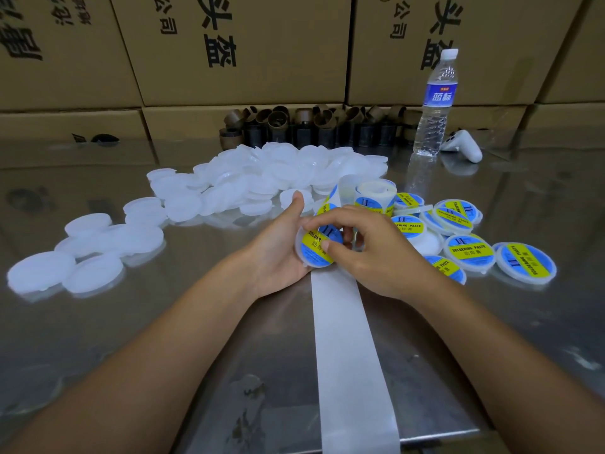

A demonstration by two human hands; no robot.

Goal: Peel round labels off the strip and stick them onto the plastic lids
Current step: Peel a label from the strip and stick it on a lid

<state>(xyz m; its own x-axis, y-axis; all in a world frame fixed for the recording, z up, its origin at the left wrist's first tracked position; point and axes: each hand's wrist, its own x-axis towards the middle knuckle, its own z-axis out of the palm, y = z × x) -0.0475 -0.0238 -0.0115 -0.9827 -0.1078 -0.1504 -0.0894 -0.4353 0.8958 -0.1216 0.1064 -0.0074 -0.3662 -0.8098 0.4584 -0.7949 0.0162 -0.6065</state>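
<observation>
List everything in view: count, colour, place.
plain lids: many, translucent white, table's left and centre
labelled lids: several, blue-and-yellow labels, right of hands
held lid: one, white, labelled, in both hands
label roll: one, blue-yellow, behind hands
backing strip: one, white, hands to near edge
water bottle: one, clear, far right
cardboard cores: many, brown, table's back
controller: one, white, beside bottle
boxes: several, brown, behind table
table: one, shiny metal
left hand: holds held lid
right hand: pinches held lid

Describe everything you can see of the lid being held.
The lid is round, translucent white plastic, its face covered by a blue-and-yellow label showing the letters SOLDER. It is tilted toward the camera above the bare backing strip. The left hand holds it from beneath; the right hand pinches it, thumb on the label.
</observation>
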